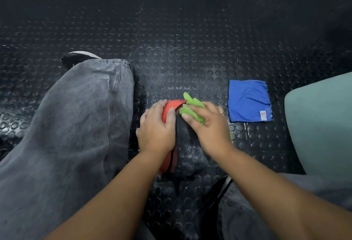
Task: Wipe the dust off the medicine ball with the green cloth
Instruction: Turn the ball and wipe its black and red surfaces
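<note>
A red and black medicine ball point(187, 154) sits on the studded black floor between my legs. My left hand point(157, 128) lies over its red left side, fingers spread and pressing on it. My right hand point(206, 127) grips a bunched green cloth point(192, 109) and holds it against the ball's upper right part. Most of the ball's top is hidden under both hands. The black panel below my hands looks greyish and dusty.
A folded blue cloth point(248, 100) lies on the rubber floor point(181, 49) to the right of the ball. A pale green seat edge point(320, 125) stands at the far right. My left leg in grey jeans point(76, 125) fills the left side.
</note>
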The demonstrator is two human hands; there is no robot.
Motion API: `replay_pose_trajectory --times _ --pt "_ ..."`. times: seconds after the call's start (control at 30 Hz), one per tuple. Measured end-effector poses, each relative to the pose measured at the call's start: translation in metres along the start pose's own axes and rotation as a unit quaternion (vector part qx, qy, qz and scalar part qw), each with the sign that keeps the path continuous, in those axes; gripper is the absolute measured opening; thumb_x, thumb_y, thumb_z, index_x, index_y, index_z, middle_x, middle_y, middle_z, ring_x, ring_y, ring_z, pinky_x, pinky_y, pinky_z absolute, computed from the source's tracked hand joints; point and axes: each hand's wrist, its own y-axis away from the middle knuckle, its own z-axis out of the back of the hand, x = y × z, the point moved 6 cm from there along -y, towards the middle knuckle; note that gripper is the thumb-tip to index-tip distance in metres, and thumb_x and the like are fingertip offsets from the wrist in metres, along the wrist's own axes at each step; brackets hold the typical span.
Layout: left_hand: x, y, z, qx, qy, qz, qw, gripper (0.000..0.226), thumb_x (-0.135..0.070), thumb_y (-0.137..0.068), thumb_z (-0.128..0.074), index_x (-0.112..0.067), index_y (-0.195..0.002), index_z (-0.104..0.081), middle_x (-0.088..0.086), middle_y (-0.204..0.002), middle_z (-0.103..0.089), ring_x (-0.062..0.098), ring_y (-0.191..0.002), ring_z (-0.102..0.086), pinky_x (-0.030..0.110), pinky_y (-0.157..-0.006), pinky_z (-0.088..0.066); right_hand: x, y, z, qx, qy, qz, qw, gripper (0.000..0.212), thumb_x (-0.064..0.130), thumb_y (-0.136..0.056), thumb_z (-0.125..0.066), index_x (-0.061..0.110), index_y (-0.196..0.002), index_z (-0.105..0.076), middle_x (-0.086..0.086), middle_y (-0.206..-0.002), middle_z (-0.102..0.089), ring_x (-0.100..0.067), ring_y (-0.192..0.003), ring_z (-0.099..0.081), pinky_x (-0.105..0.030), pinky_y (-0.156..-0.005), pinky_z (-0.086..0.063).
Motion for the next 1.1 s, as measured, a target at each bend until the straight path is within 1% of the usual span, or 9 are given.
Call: replay_pose_trajectory --times 0.1,0.27,0.33,0.5,0.7,0.8,0.9,0.97,1.1 --pt "-0.002 0.006 -0.004 0.009 -0.013 -0.047 0.999 0.065 -0.067 -0.088 -0.027 -0.04 -0.142 -0.051 -0.023 -0.149 -0.048 0.015 -0.143 -0.038 0.055 -0.112 -0.036 -0.005 0.001 0.009 -0.014 -0.041 -0.002 0.999 0.027 0.042 -0.083 -0.069 0.034 -0.108 -0.072 0.014 -0.106 -0.056 -0.015 -0.108 -0.044 -0.028 -0.094 -0.035" --pt "-0.014 0.019 -0.009 0.011 -0.046 -0.059 0.997 0.062 -0.062 -0.09 -0.032 -0.039 -0.146 -0.048 -0.022 -0.154 -0.042 0.016 -0.149 -0.028 0.06 -0.117 -0.027 -0.053 -0.035 0.008 0.016 -0.059 -0.176 0.982 0.043 0.04 -0.092 -0.06 0.009 -0.121 -0.065 0.006 -0.111 -0.046 -0.02 -0.115 -0.049 -0.028 -0.095 -0.032" --pt "-0.017 0.02 -0.011 0.01 -0.056 -0.048 0.997 0.06 -0.06 -0.091 -0.033 -0.041 -0.146 -0.047 -0.024 -0.154 -0.04 0.014 -0.15 -0.026 0.06 -0.117 -0.026 -0.057 -0.038 0.007 0.023 -0.065 -0.199 0.978 0.04 0.036 -0.096 -0.053 0.004 -0.118 -0.063 0.0 -0.11 -0.043 -0.024 -0.113 -0.049 -0.027 -0.094 -0.032" --pt "-0.016 0.013 -0.014 0.009 -0.067 -0.023 0.997 0.049 -0.055 -0.101 -0.037 -0.039 -0.147 -0.045 -0.022 -0.155 -0.039 0.016 -0.149 -0.026 0.06 -0.116 -0.025 -0.014 -0.004 0.015 -0.01 -0.052 -0.07 0.996 0.023 0.029 -0.092 -0.06 0.026 -0.113 -0.07 0.01 -0.088 -0.036 -0.01 -0.091 -0.046 -0.012 -0.078 -0.03" --pt "-0.014 0.018 -0.011 0.005 -0.059 -0.05 0.997 0.062 -0.062 -0.091 -0.032 -0.04 -0.147 -0.046 -0.023 -0.156 -0.039 0.016 -0.15 -0.026 0.06 -0.117 -0.025 -0.016 -0.004 0.024 -0.072 -0.077 -0.084 0.991 0.023 0.035 -0.08 -0.074 0.026 -0.101 -0.075 0.009 -0.077 -0.043 -0.018 -0.086 -0.055 -0.025 -0.08 -0.044" --pt "-0.014 0.02 -0.011 0.004 -0.049 -0.053 0.997 0.062 -0.061 -0.09 -0.033 -0.039 -0.146 -0.048 -0.023 -0.155 -0.04 0.016 -0.15 -0.026 0.06 -0.117 -0.025 -0.039 -0.031 0.016 -0.043 -0.085 -0.162 0.982 0.029 0.043 -0.078 -0.074 0.024 -0.101 -0.075 0.001 -0.104 -0.059 -0.021 -0.103 -0.058 -0.031 -0.092 -0.044" --pt "-0.011 0.019 -0.009 -0.008 -0.03 -0.041 0.999 0.061 -0.06 -0.09 -0.031 -0.039 -0.144 -0.051 -0.023 -0.152 -0.044 0.016 -0.148 -0.03 0.059 -0.116 -0.027 -0.05 -0.044 0.008 -0.014 -0.09 -0.217 0.972 0.029 0.049 -0.075 -0.073 0.029 -0.095 -0.076 -0.004 -0.13 -0.057 -0.023 -0.119 -0.053 -0.039 -0.104 -0.04" --pt "-0.007 0.016 -0.007 -0.018 -0.02 -0.022 0.999 0.063 -0.062 -0.089 -0.028 -0.039 -0.143 -0.052 -0.022 -0.151 -0.046 0.016 -0.146 -0.033 0.058 -0.114 -0.031 -0.035 -0.039 0.009 -0.026 -0.087 -0.189 0.978 0.024 0.041 -0.08 -0.072 0.026 -0.098 -0.076 0.003 -0.112 -0.056 -0.017 -0.107 -0.056 -0.029 -0.095 -0.041" --pt "0.003 0.01 -0.002 -0.025 0.001 -0.018 1.0 0.069 -0.066 -0.086 -0.022 -0.039 -0.141 -0.053 -0.021 -0.149 -0.048 0.016 -0.143 -0.037 0.059 -0.111 -0.035 0.011 0.003 0.007 -0.058 -0.062 -0.057 0.995 0.012 0.034 -0.081 -0.073 0.031 -0.092 -0.076 0.009 -0.081 -0.043 -0.016 -0.088 -0.054 -0.027 -0.08 -0.044"
